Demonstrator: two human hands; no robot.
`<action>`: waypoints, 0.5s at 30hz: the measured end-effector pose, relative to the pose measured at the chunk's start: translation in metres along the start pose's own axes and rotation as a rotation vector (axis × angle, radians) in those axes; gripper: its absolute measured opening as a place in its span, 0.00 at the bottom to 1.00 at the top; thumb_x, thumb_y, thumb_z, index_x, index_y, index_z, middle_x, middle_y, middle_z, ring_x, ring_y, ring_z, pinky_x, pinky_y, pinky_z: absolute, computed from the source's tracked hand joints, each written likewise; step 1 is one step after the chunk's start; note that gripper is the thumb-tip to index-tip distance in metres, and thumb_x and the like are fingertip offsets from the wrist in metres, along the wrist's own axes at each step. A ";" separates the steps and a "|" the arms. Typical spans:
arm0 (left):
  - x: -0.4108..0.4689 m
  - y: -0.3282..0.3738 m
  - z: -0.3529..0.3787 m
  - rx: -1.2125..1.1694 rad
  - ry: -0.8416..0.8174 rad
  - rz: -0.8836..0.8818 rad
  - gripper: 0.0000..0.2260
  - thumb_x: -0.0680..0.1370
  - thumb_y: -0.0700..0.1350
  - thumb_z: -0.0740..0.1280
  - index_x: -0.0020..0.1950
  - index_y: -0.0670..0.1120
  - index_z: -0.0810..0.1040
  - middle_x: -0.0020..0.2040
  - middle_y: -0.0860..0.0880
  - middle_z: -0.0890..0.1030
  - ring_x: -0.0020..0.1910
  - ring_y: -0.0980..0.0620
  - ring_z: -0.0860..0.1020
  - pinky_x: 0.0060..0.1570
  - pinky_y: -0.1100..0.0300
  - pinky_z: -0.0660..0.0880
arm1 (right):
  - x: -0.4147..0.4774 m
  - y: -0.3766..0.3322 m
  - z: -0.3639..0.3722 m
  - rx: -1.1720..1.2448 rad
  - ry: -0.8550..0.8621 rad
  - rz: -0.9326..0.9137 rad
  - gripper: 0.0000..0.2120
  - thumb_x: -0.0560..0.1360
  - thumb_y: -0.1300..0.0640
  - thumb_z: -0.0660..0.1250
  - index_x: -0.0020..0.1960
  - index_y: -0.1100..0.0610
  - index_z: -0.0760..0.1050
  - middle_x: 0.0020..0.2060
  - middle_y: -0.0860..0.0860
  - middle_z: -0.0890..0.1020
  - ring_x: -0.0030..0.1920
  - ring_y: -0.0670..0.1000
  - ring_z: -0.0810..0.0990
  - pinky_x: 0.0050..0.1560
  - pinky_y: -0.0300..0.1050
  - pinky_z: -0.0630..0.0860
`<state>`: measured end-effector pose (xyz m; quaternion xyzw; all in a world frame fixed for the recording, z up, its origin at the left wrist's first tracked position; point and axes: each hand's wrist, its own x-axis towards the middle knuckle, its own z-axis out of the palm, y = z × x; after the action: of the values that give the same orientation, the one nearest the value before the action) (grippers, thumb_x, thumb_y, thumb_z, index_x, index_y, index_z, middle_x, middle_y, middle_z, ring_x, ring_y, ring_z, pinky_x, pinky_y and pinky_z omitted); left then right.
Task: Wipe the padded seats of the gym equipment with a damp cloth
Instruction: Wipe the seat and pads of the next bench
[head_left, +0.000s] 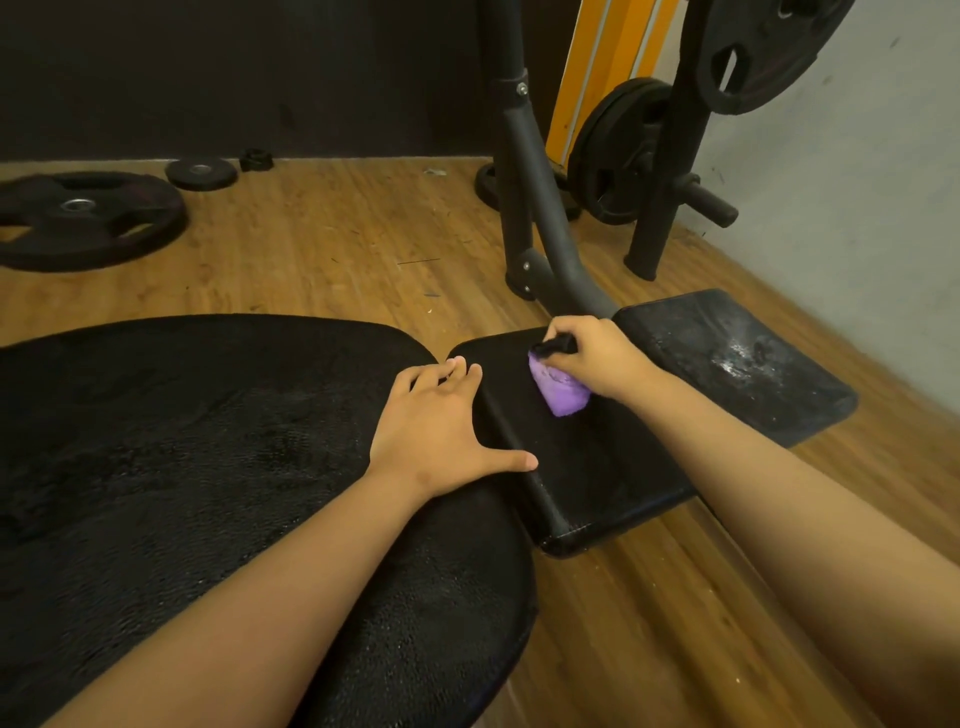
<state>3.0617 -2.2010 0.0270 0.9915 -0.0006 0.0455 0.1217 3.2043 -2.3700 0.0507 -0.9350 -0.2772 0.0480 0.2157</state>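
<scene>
A large black padded bench (182, 467) fills the left and centre. To its right lies a smaller black padded seat (587, 478), and beyond that a worn, scuffed pad (737, 364). My right hand (597, 358) grips a bunched purple cloth (558, 387) with a dark part near the fingers, pressed onto the far end of the smaller seat. My left hand (441, 421) lies flat with fingers spread across the gap between the bench and the smaller seat, thumb stretched out onto the seat.
A grey metal frame (535, 208) rises behind the seat. Black weight plates (628, 150) hang on a rack at the right by the white wall. More plates (83, 218) lie on the wooden floor (337, 244) at the far left.
</scene>
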 end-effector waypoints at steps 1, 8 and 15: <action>0.000 0.000 0.000 -0.002 -0.004 0.002 0.52 0.64 0.78 0.58 0.78 0.47 0.56 0.78 0.48 0.58 0.77 0.54 0.53 0.74 0.55 0.50 | -0.002 0.000 0.000 -0.007 -0.030 -0.018 0.03 0.75 0.58 0.69 0.48 0.57 0.78 0.44 0.53 0.81 0.47 0.51 0.80 0.49 0.51 0.78; 0.002 -0.001 0.002 -0.008 0.000 0.005 0.53 0.63 0.78 0.59 0.78 0.47 0.57 0.78 0.48 0.59 0.77 0.54 0.54 0.74 0.55 0.50 | -0.020 0.001 -0.009 -0.042 -0.149 -0.103 0.03 0.73 0.59 0.70 0.43 0.57 0.77 0.40 0.50 0.80 0.44 0.48 0.79 0.47 0.47 0.78; 0.001 -0.001 0.001 -0.012 0.003 -0.001 0.52 0.63 0.78 0.60 0.78 0.47 0.57 0.78 0.48 0.58 0.76 0.54 0.54 0.72 0.57 0.49 | -0.031 -0.007 -0.001 0.023 -0.181 -0.094 0.02 0.72 0.60 0.70 0.42 0.57 0.77 0.37 0.50 0.80 0.39 0.45 0.78 0.41 0.41 0.75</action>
<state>3.0628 -2.2006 0.0260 0.9907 -0.0001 0.0468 0.1277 3.1746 -2.3820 0.0539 -0.9102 -0.3387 0.1251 0.2028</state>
